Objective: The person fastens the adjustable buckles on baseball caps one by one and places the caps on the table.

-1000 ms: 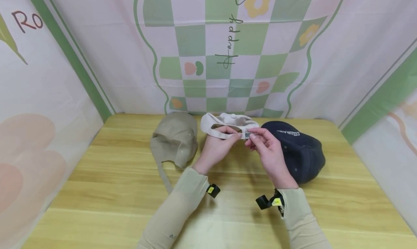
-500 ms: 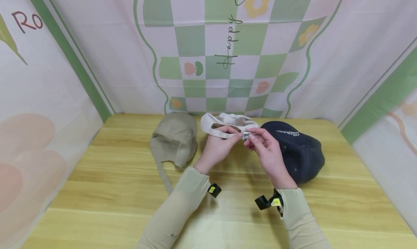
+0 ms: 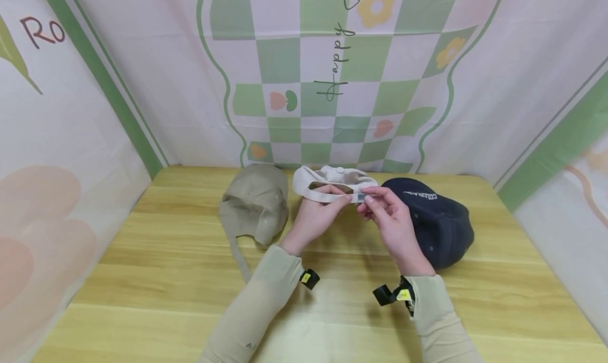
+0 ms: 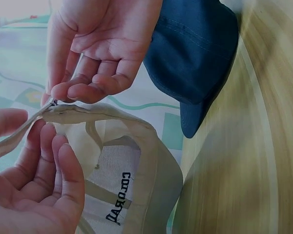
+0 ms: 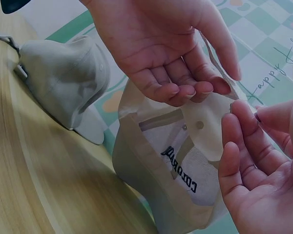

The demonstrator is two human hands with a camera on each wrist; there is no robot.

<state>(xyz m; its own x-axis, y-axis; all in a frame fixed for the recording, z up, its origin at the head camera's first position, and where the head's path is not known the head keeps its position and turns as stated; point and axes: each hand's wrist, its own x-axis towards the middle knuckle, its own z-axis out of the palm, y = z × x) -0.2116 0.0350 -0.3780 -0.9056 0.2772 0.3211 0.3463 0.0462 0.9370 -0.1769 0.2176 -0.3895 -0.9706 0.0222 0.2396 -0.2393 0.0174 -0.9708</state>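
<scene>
An off-white baseball cap (image 3: 338,172) is at the back middle of the table, its rear opening and strap turned to me. My left hand (image 3: 315,215) pinches the cap's strap (image 3: 319,196) between thumb and fingers. Just to the right, my right hand (image 3: 393,215) pinches the strap's end at a small metal buckle (image 3: 361,198). Both wrist views look into the cap, where dark mirrored lettering (image 4: 119,197) shows through the inside of the front panel. Fingers partly cover the buckle there.
A khaki cap (image 3: 258,199) lies on the left, its loose strap (image 3: 239,257) trailing toward me. On the right, close by my right hand, lies a navy cap (image 3: 442,226) with white lettering. A printed cloth backdrop (image 3: 275,62) rises behind the wooden table (image 3: 142,278).
The buckle tilts: it flashed bright silver half a second ago and looks darker grey now. Both hands stay at the strap with only slight shifts; the other caps have not moved.
</scene>
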